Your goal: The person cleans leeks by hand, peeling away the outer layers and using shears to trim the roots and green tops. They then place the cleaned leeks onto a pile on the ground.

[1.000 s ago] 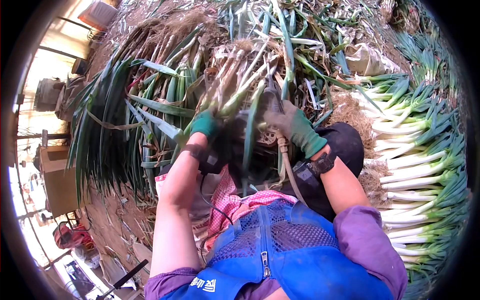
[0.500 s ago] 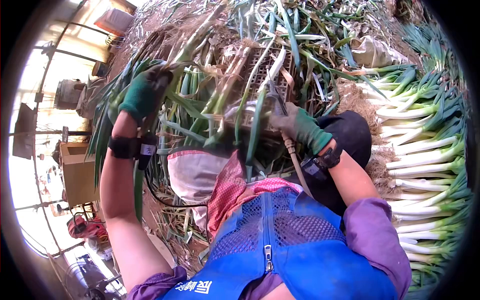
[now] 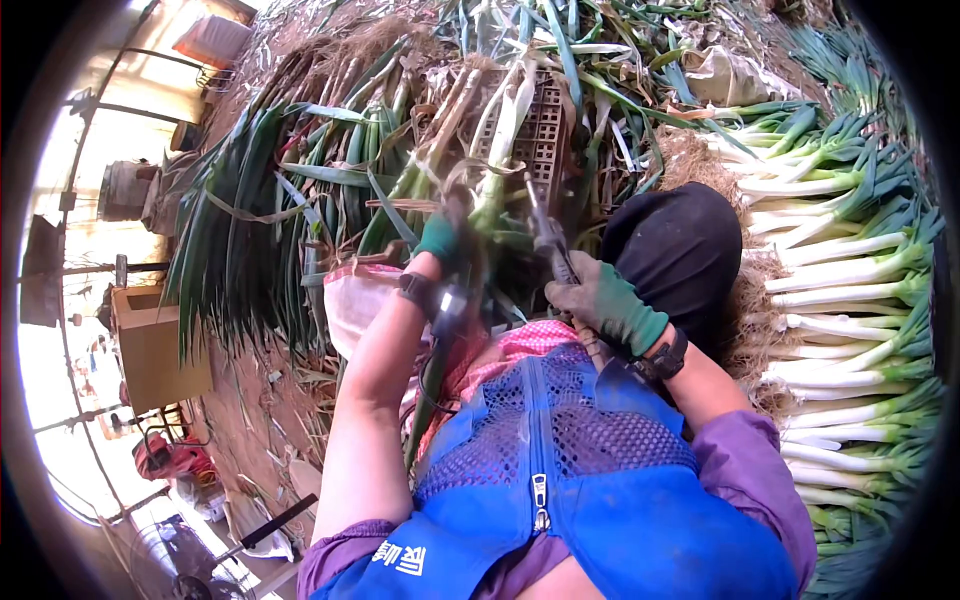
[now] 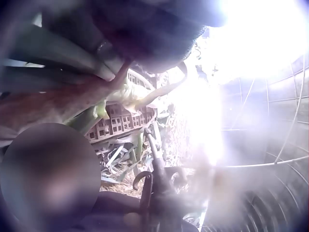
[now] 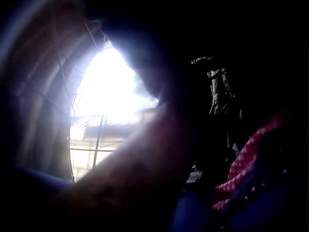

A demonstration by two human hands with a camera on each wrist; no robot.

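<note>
In the head view the gloved left hand (image 3: pixel 443 232) grips a leek (image 3: pixel 492 190) whose pale end points up and away; the hand is blurred. The gloved right hand (image 3: pixel 612 303) is curled round the handle of a nozzle tool (image 3: pixel 549 240) with a hose, its thin tip close to the leek's right side. In the left wrist view the dark left hand (image 4: pixel 149 34) is over the leek's pale part (image 4: pixel 131 94), and the nozzle tool (image 4: pixel 157 159) points up from below. The right wrist view is mostly dark and does not show the tool clearly.
A brown plastic crate (image 3: pixel 541 135) lies beyond the hands. Uncleaned leeks (image 3: pixel 262 220) are heaped at the left, and white cleaned leeks (image 3: pixel 835 270) lie in a row at the right. The person's dark knee (image 3: pixel 680 240) is beside the right hand.
The left hand went out to the heap at the left and came back to the middle with a leek. The right hand with the nozzle tool has shifted slightly nearer the body.
</note>
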